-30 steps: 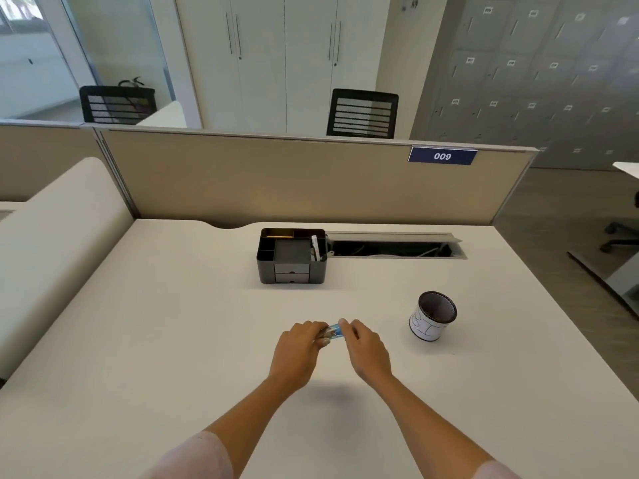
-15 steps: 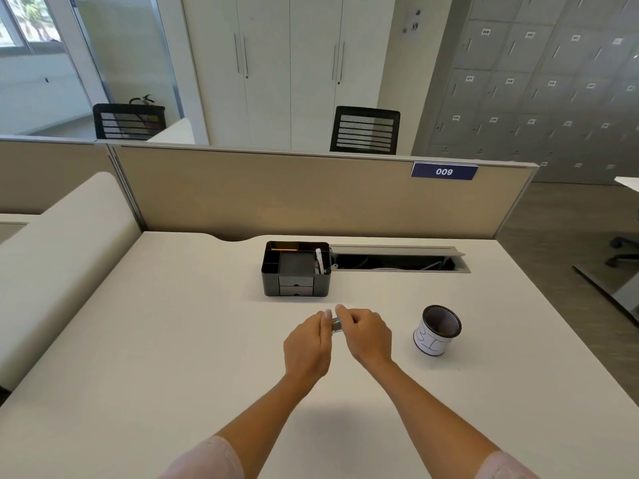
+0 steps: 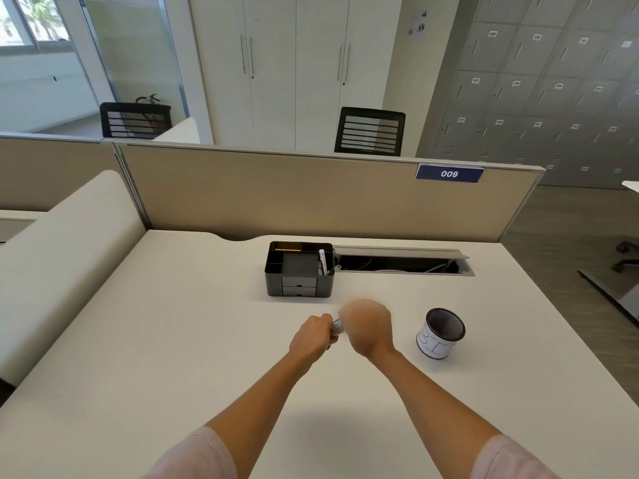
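Presently held just above the desk (image 3: 155, 357), around the middle of its near half: a small silvery item (image 3: 337, 327), too blurred to name, caught between both hands. Left hand (image 3: 310, 337) curled round the item's nine o'clock end, fingers closed on it. Right hand (image 3: 368, 327) turned back-up at the three o'clock end, fingers tucked under and out of sight, seemingly pinching the other end, the exact grip lost to motion blur. Judged from this: probably a twisting or pulling-apart of the item, somewhere in mid-effort. To do it well, brace with the left hand and turn from the right wrist alone, to prevent a sideways slip. Grip close to the join rather than out at the tips. Work low over the desk, to catch any dropped piece close by and spare a chase after a rolling part. Mind the mesh cup (image 3: 441, 335) with its paper label at three o'clock of the right hand, near but apart; avoid swinging the elbow that way. Leave alone the black organiser (image 3: 299, 271) at twelve o'clock of the hands, likewise the open cable tray (image 3: 401, 262) at one o'clock. Ease the force on gradually; stop and re-grip at the first sign of sliding.
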The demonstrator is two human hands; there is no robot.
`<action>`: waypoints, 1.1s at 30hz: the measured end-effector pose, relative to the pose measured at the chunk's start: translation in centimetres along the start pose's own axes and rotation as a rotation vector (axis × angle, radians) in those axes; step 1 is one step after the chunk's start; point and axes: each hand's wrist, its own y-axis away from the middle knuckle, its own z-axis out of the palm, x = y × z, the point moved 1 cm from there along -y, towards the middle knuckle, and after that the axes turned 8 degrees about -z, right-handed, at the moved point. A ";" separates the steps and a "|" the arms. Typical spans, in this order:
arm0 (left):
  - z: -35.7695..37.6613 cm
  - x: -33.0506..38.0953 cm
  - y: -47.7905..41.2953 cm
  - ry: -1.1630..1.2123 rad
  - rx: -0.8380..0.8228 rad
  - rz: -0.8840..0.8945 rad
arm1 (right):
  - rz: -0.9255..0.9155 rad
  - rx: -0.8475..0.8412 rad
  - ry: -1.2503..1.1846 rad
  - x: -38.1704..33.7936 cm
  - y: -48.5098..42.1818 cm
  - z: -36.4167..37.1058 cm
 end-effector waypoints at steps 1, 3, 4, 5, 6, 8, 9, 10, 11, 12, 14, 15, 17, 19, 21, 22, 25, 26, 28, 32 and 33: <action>-0.2 -0.1 0.0 0.014 -0.020 0.002 | -0.011 -0.001 0.010 0.1 0.0 0.1; -0.3 -0.2 0.0 0.067 -0.052 -0.005 | -0.013 0.009 0.017 0.0 0.0 0.3; -0.4 -0.2 -0.1 0.085 -0.060 -0.016 | 0.003 0.021 0.009 0.0 0.1 0.4; -0.5 -0.3 -0.1 0.095 -0.060 -0.035 | 0.039 0.038 -0.018 0.0 0.2 0.5; -0.6 -0.3 -0.2 0.107 -0.055 -0.059 | 0.103 0.061 -0.067 0.1 0.3 0.7; -0.8 -0.5 -0.4 0.143 -0.029 -0.108 | 0.320 0.110 -0.218 0.4 0.6 1.2; -1.0 -0.8 -0.5 0.155 -0.012 -0.129 | 0.437 0.123 -0.289 0.6 0.7 1.5; -1.1 -1.1 -0.5 0.163 0.002 -0.144 | 0.534 0.113 -0.339 0.9 1.0 1.8; -1.1 -1.4 -0.6 0.173 0.008 -0.155 | 0.605 0.078 -0.368 1.2 1.3 2.1; -1.2 -1.7 -0.6 0.185 0.012 -0.163 | 0.653 0.024 -0.383 1.4 1.8 2.4; -1.2 -2.5 -0.7 0.212 0.014 -0.178 | 0.710 -0.086 -0.399 1.9 3.0 3.0; -1.2 -3.0 -0.7 0.225 0.012 -0.187 | 0.727 -0.135 -0.398 2.2 3.8 3.4; -1.3 -3.9 -0.8 0.252 0.009 -0.209 | 0.735 -0.242 -0.358 2.7 5.3 4.1; -1.3 -4.8 -0.8 0.275 0.012 -0.230 | 0.707 -0.363 -0.290 3.1 6.7 4.6; -1.4 -5.5 -0.8 0.290 0.008 -0.245 | 0.679 -0.474 -0.239 3.5 8.2 5.1; -1.4 -5.7 -0.8 0.295 0.006 -0.252 | 0.672 -0.525 -0.210 3.5 8.8 5.3; -1.5 -6.5 -0.9 0.316 0.013 -0.279 | 0.636 -0.623 -0.092 3.7 10.3 5.6; -1.5 -6.7 -0.9 0.319 0.019 -0.288 | 0.620 -0.645 -0.051 3.8 10.7 5.7; -1.4 -7.0 -0.9 0.325 0.026 -0.302 | 0.596 -0.676 0.036 3.8 11.2 5.9; -1.3 -7.6 -1.0 0.330 0.019 -0.318 | 0.600 -0.710 0.093 3.8 12.0 6.2; -1.3 -7.7 -1.0 0.330 0.016 -0.319 | 0.601 -0.720 0.090 3.8 12.2 6.2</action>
